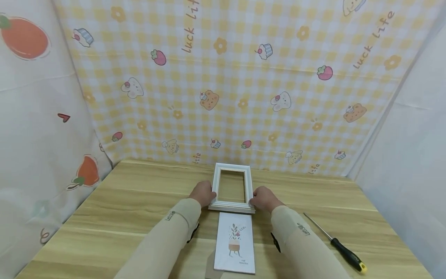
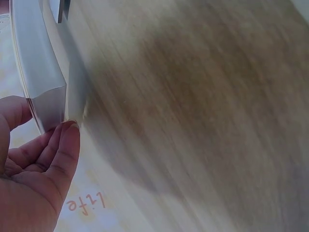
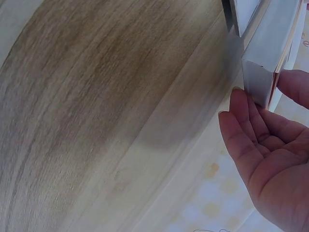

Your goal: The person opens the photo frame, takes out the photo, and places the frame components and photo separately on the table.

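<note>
A white picture frame [image 1: 215,182] with an open middle is held by both hands near the back of the table; wood grain shows through its opening. My left hand [image 1: 203,193] grips its left side near the lower corner, thumb on the front face. At the opposite lower corner my right hand [image 1: 265,198] pinches the frame the same way. Both wrist views show the frame's edge [image 2: 41,58] between thumb and fingers. Just in front of the frame lies a white card [image 1: 235,242] printed with a potted plant.
On the right of the wooden table [image 1: 156,182] lies a screwdriver [image 1: 343,248] with a black and yellow handle, its tip pointing away. A yellow checked cloth [image 1: 237,77] hangs behind the table's back edge. White cloths [image 1: 411,155] close off both sides.
</note>
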Available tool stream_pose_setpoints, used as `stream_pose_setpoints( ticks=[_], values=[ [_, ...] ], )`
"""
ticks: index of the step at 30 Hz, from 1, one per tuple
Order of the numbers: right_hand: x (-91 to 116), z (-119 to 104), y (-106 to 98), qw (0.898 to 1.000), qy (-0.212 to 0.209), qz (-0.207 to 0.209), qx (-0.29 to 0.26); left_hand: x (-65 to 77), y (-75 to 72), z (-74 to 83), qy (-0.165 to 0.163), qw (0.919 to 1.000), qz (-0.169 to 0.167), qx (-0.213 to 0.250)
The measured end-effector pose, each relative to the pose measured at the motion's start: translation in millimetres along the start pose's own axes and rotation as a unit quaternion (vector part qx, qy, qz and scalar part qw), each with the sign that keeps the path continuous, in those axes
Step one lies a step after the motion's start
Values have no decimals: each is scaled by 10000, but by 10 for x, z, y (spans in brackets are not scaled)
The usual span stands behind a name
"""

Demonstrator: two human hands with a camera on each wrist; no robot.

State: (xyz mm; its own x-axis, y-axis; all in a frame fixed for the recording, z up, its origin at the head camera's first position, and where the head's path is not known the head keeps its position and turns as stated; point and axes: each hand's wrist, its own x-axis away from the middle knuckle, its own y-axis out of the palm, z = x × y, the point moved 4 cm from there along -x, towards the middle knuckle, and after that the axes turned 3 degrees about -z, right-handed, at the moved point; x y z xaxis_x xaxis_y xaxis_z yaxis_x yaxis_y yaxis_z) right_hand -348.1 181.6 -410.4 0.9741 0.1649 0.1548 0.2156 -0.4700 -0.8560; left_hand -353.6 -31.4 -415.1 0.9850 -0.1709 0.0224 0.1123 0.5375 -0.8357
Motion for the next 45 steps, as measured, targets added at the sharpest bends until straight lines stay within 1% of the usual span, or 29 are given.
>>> stream_pose_setpoints(
  ticks=[9, 13, 17, 22, 27, 30, 38, 42, 45],
  values=[
    [-53, 28, 32, 9999, 65, -94, 108, -31, 30, -14, 30, 9999, -44, -88],
    [-82, 43, 42, 9998, 60, -66, 169, -59, 49, -30, -8, 9999, -113, -58],
    [-120, 61, 61, 9996, 66, -45, 273, -87, 63, -44, -36, 9998, -170, -123],
    [-146, 51, 68, 9990, 91, -53, 437, -101, 59, -45, -6, 9998, -165, -128],
    [-148, 20, 55, 9986, 67, -67, 529, -107, 52, -41, -57, 9998, -191, -86],
    [-149, 9, 51, 9985, 70, -61, 541, -124, 59, -46, -82, 9997, -209, -64],
    [-157, 21, 51, 9983, 257, -124, 510, -233, 147, -138, -67, 9998, -193, 37],
    [-159, 8, 31, 9982, 251, -104, 531, -254, 162, -145, 7, 9999, -149, 25],
    [-155, 3, 21, 9981, 250, -108, 546, -254, 166, -140, -2, 9999, -128, -13]
  ],
)
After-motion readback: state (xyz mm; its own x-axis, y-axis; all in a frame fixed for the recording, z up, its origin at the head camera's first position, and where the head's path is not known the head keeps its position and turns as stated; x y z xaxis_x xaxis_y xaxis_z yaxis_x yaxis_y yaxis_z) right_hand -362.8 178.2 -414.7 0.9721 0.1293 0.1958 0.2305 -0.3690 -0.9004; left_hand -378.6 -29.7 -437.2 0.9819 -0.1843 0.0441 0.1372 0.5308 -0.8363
